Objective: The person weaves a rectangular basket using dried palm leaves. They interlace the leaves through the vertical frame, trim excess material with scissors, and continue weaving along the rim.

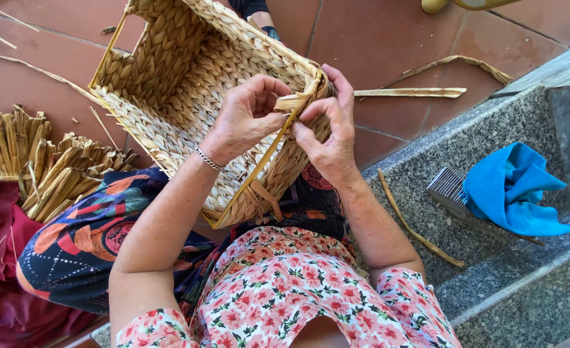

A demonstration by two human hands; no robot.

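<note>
Weaving the rim: basket (188, 96) tilted on the lap, open mouth up. Left hand (249, 116) curled, pinching a flat strand (296, 100) at the rim's near corner. Right hand (330, 138) closed on the same strand from the outer side, fingers (340, 84) hooked over the rim. Probably mid-tuck; calls next for a firm pull, keeping the strand flat. Bundle (47, 167) on the floor's left edge.

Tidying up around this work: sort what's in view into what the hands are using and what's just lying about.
In use:
- woven basket
- fibre strip, pinched by left hand and right hand
- dried-fibre bundle

Lying about:
- blue cloth
- wire rack
- loose strip on the floor
</note>
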